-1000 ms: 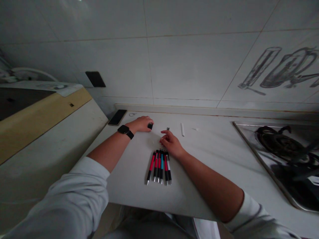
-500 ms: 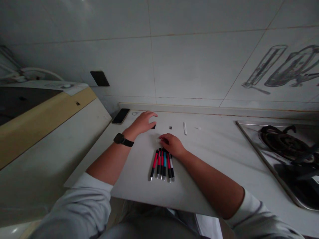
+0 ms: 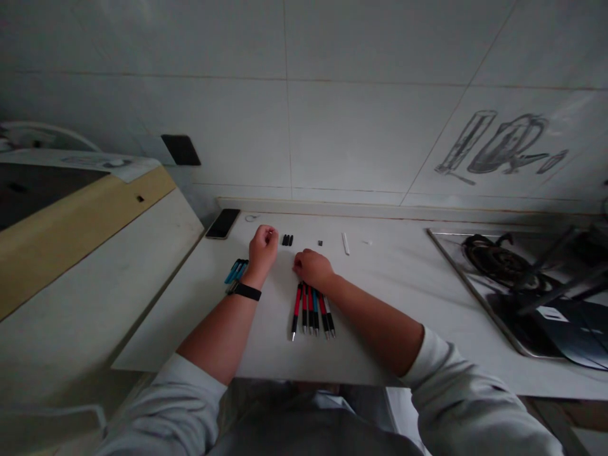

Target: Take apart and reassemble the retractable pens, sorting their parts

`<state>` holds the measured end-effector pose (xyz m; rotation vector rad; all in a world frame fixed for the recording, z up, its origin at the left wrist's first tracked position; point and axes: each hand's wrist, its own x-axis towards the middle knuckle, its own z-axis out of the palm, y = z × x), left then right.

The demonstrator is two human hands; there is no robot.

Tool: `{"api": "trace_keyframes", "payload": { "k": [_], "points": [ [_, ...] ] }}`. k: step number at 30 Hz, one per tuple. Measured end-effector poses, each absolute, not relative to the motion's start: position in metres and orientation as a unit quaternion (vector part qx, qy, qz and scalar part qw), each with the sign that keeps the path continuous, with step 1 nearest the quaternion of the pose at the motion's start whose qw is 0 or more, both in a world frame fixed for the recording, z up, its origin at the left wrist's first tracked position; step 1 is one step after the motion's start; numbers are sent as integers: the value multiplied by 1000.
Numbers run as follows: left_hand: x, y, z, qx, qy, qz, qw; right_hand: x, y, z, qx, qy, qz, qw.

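My left hand [image 3: 263, 246] is raised over the white counter with its fingers curled closed; whatever is in them is hidden. It is just left of several short black grips [image 3: 287, 240]. Blue clipped pen parts [image 3: 236, 271] lie partly behind my left wrist. My right hand [image 3: 313, 267] is closed too, fingertips bent under and out of sight. It rests at the upper ends of a row of pens [image 3: 297, 304], mostly red with black grips, one blue and one whitish, silver tips facing me.
Along the back lie small dark pieces [image 3: 320, 243], thin white tubes [image 3: 346, 244], a tiny clear item [image 3: 367, 242], a ring-shaped item [image 3: 251, 218] and a phone [image 3: 223, 223]. A gas stove [image 3: 494, 259] stands right; a white appliance [image 3: 118, 272] borders the left.
My left hand has gone from spread fingers beside the black grips to curled fingers farther left, uncovering the grips. My right hand stays near the pen tops, fingers more bent. The view has shifted slightly.
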<state>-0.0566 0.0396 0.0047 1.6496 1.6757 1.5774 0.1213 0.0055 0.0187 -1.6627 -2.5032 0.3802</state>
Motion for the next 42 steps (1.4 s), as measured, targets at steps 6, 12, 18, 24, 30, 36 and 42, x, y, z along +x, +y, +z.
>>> {"api": "trace_keyframes", "payload": {
  "k": [6,12,18,24,30,36,42],
  "points": [
    [-49,29,8,641,565,503,129,128,17,32,-504,-857,105,-15],
    [-42,26,8,676,565,454,134,148,22,25,-494,-862,110,19],
    [-41,28,3,684,565,437,146,145,25,19,-492,-865,102,16],
    [-41,28,3,692,561,428,153,136,31,27,-433,-896,97,-26],
    [-41,27,2,706,543,423,166,151,21,37,-411,-901,131,52],
    [-41,30,-3,715,538,402,193,244,32,35,-447,-815,148,336],
    [-38,28,-4,728,531,384,200,347,67,0,-625,-578,182,492]
  ]
}}
